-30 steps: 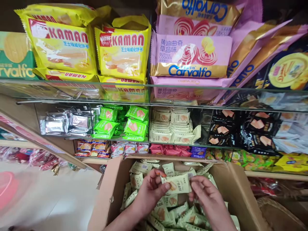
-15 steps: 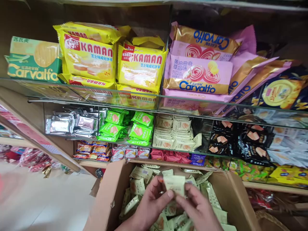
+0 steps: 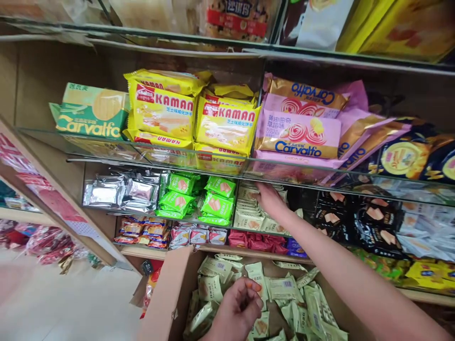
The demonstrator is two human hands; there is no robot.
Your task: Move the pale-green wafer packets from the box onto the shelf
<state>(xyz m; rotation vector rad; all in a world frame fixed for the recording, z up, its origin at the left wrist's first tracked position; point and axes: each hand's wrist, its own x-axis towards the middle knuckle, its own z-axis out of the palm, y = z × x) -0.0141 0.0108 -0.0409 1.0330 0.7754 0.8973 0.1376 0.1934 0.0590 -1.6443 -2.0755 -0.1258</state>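
My right hand (image 3: pixel 269 200) reaches up into the middle glass shelf and lies on the stack of cream wafer packets (image 3: pixel 250 215); its fingers are partly behind the glass, so I cannot tell what they hold. My left hand (image 3: pixel 239 305) hovers low over the open cardboard box (image 3: pixel 167 296), fingers curled together, touching the loose cream packets (image 3: pixel 284 291) that fill it. I cannot make out what sits inside its fingers.
Green wafer packets (image 3: pixel 199 199) and silver packets (image 3: pixel 121 192) lie left of the cream stack, black packets (image 3: pixel 341 215) right of it. The glass shelf above (image 3: pixel 106 142) carries yellow Kaman bags (image 3: pixel 194 116) and pink Carvalfo bags (image 3: pixel 302 135). Pale floor (image 3: pixel 64 303) lies at left.
My right hand left the box and rose to the cream stack on the middle shelf. The packet both hands held is gone from view. My left hand dropped lower into the box.
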